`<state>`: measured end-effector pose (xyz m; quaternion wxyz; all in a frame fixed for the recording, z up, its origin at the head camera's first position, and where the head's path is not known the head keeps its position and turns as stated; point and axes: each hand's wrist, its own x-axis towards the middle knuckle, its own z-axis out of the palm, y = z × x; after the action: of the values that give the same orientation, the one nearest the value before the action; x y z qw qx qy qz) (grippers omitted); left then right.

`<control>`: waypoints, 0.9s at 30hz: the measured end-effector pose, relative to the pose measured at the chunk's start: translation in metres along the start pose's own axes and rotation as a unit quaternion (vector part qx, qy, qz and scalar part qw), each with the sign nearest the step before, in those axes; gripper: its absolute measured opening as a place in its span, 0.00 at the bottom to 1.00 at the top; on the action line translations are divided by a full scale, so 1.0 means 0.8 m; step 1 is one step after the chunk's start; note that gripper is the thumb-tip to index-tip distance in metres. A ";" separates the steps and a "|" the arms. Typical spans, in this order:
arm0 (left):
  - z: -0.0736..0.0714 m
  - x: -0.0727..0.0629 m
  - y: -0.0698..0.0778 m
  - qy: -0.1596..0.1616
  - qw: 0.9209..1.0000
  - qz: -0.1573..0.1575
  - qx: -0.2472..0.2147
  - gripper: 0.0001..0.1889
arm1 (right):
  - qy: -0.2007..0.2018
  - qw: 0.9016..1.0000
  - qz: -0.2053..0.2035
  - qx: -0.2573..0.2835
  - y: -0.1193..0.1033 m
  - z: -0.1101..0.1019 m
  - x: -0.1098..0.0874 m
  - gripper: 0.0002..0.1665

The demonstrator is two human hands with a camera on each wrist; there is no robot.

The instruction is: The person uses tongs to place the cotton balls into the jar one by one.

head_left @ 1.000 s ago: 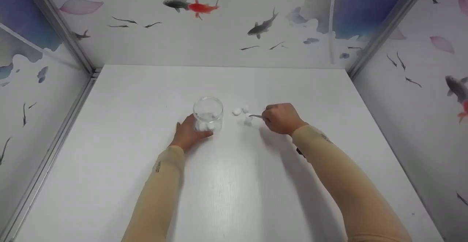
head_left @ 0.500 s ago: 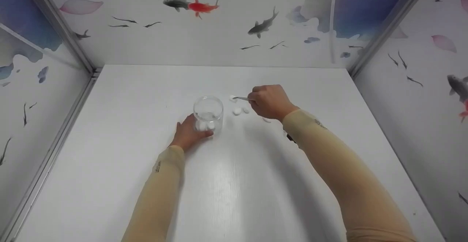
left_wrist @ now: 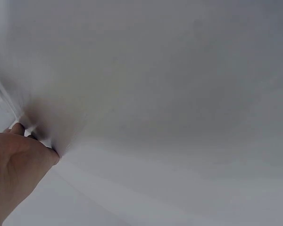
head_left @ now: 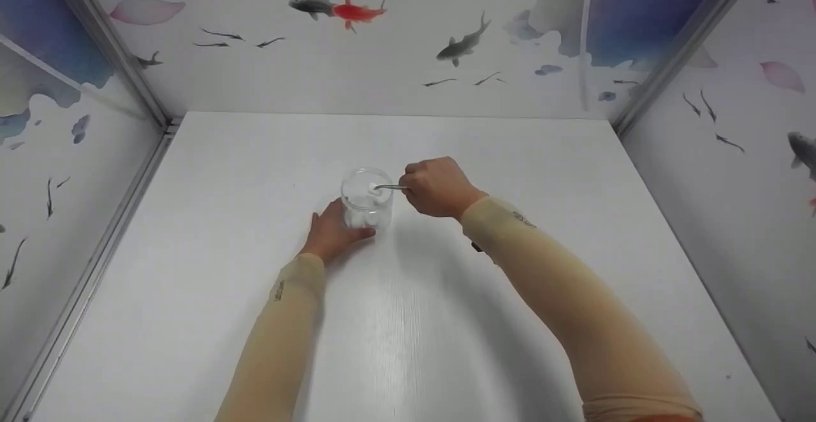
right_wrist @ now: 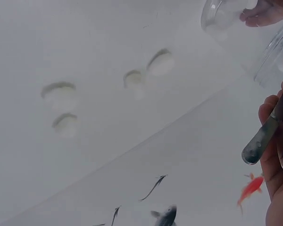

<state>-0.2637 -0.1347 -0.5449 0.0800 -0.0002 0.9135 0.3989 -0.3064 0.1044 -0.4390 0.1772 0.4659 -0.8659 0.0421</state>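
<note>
A clear jar (head_left: 385,217) with several white balls, like cotton balls, at its bottom stands on the white table (head_left: 382,345). My left hand (head_left: 331,234) grips the jar's lower left side, thumb in front. In the left wrist view, the jar (left_wrist: 4,99) shows only as an edge beyond the hand (left_wrist: 19,165). My right hand (head_left: 440,186) holds metal tweezers (head_left: 392,187) right of the jar. Their tip is over the jar's mouth, with a white ball (head_left: 373,189) at it. The tweezers' rounded rear end (right_wrist: 259,143) sticks out of my fist in the right wrist view.
Several more white balls lie loose on the table, two nearer (right_wrist: 61,98) and two nearer the jar (right_wrist: 160,63); my right hand hides them in the head view. Walls with painted fish (head_left: 357,11) border the table at the back and both sides.
My right hand moved up and left across the loose balls, picked up a white ball with the tweezers, and brought it left over the jar's mouth. My left hand stayed on the jar.
</note>
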 end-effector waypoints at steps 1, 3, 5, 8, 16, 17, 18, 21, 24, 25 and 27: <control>0.000 0.000 0.000 0.000 1.000 0.002 -0.001 0.52 | -0.003 1.000 -0.001 0.000 0.000 0.001 0.000 0.09; 0.000 -0.001 0.001 0.001 1.000 0.005 0.000 0.52 | -0.006 1.000 -0.002 0.001 -0.001 0.003 -0.001 0.08; 0.000 -0.001 0.001 0.002 1.000 0.005 0.001 0.52 | -0.008 1.000 -0.002 0.003 -0.001 0.004 -0.002 0.08; 0.000 -0.001 0.001 0.004 1.000 0.005 0.004 0.52 | -0.008 1.000 -0.003 0.005 0.000 0.005 -0.003 0.07; 0.001 0.000 -0.001 0.004 1.000 0.009 0.005 0.52 | -0.012 1.000 -0.001 0.010 0.003 0.004 -0.006 0.08; 0.001 0.000 -0.001 0.004 1.000 0.009 0.006 0.53 | -0.012 1.000 0.002 0.011 0.004 0.002 -0.007 0.07; 0.001 0.000 -0.001 0.004 1.000 0.008 0.007 0.53 | -0.011 1.000 0.004 0.012 0.005 0.001 -0.009 0.07; 0.001 0.000 -0.002 0.001 1.000 0.005 -0.001 0.53 | -0.003 1.000 0.014 0.012 0.012 -0.005 -0.015 0.07; 0.001 -0.002 -0.002 0.001 1.000 0.005 -0.012 0.54 | 0.009 1.000 0.024 0.010 0.025 -0.011 -0.027 0.07; 0.001 -0.002 -0.002 0.001 1.000 0.005 -0.015 0.54 | 0.012 0.999 0.028 0.008 0.030 -0.013 -0.032 0.08; 0.000 -0.003 -0.002 0.002 1.000 0.008 -0.015 0.53 | 0.014 0.999 0.037 0.009 0.041 -0.016 -0.044 0.08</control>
<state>-0.2610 -0.1360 -0.5459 0.0750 0.0052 0.9074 0.4135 -0.3121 0.1537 -0.4362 0.1831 0.4349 -0.8795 0.0624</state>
